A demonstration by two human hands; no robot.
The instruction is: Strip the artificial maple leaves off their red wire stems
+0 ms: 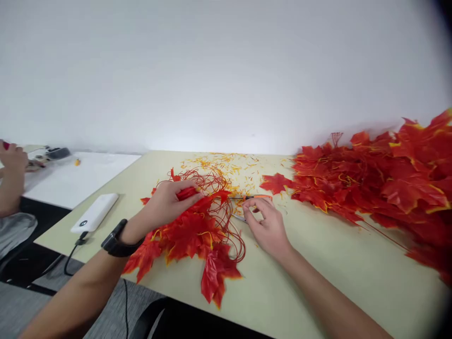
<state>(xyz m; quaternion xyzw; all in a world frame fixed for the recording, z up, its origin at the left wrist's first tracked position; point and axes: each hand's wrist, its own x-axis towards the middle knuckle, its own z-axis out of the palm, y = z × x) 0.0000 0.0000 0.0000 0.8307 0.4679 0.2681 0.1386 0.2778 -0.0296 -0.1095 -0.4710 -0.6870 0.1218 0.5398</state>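
Observation:
My left hand (pixel 171 205) is closed around a folded red artificial maple leaf (pixel 187 193), fingers and thumb pressing it from both sides. Below that hand lies a heap of red artificial maple leaves (pixel 190 233) with yellow edges, mixed with a tangle of thin red cords (pixel 228 223). My right hand (pixel 266 223) is to the right of the cords, thumb and forefinger curled together in a pinch. Whatever sits between those fingertips is too small to make out. A pair of scissors with orange handles (pixel 263 197) lies behind and partly under the right hand.
Yellow and orange scraps (pixel 233 165) litter the table's far side. A large pile of red leaves (pixel 374 174) fills the right. At left, a white power bank (pixel 95 213) has a black cable plugged in. Another person's hand (pixel 13 157) shows at a white table, far left.

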